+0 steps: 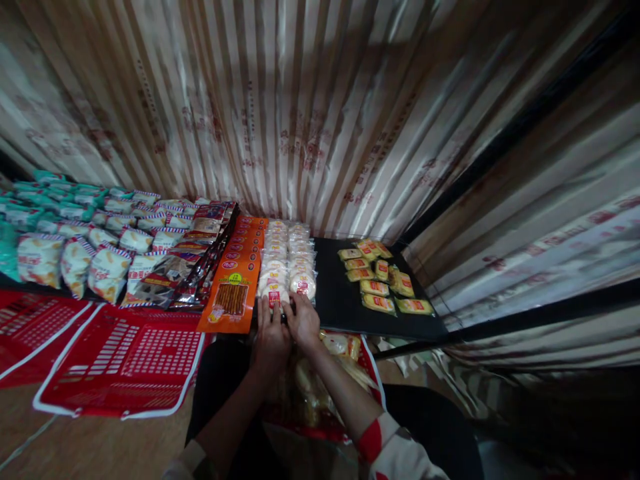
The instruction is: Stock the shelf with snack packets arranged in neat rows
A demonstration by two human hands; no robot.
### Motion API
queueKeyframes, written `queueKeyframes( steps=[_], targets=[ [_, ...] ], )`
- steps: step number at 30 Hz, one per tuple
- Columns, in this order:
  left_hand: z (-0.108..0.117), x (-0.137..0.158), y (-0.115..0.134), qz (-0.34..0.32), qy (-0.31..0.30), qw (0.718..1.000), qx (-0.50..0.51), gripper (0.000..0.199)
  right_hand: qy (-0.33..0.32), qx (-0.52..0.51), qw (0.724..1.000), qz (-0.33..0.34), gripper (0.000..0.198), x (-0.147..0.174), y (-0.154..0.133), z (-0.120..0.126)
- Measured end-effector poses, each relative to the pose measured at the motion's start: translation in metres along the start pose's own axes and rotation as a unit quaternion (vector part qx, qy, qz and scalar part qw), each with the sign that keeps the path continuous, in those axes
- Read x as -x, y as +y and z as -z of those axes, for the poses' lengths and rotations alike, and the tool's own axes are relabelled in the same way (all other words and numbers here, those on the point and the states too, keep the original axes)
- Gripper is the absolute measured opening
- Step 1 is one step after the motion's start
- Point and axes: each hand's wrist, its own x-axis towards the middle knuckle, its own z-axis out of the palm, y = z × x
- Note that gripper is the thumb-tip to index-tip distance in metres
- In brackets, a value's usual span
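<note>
My left hand (271, 333) and my right hand (303, 319) meet at the near end of two rows of round white pastry packs (287, 257) on a black shelf (337, 293). Both hands pinch the front pack (274, 293) with a red label, at the shelf's front edge. Left of the rows lie orange snack packs (235, 280). Below my arms sits a red basket (367, 363) holding more wrapped pastries.
Dark snack bags (200, 253), white striped bags (107, 263) and teal packs (45, 200) fill the shelf to the left. Small yellow packs (383, 280) lie on the right. Empty red baskets (120, 363) stand at lower left. A striped curtain (320, 107) hangs behind.
</note>
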Motion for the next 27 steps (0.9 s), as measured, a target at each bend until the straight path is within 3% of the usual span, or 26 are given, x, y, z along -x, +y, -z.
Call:
queueKeyframes(
  steps=[8, 15, 27],
  targets=[
    [-0.002, -0.003, 0.012, 0.009, 0.017, 0.999, -0.039, 0.049, 0.127, 0.033, 0.987, 0.091, 0.034, -0.011, 0.03, 0.011],
    [-0.006, -0.009, 0.014, -0.013, 0.022, 0.997, -0.068, 0.049, 0.114, 0.039, 0.99, 0.075, 0.037, -0.014, 0.057, -0.003],
    [-0.004, -0.019, 0.004, -0.042, 0.017, 0.998, -0.052, 0.052, 0.097, 0.046, 0.992, 0.062, 0.038, -0.012, 0.054, 0.0]
  ],
)
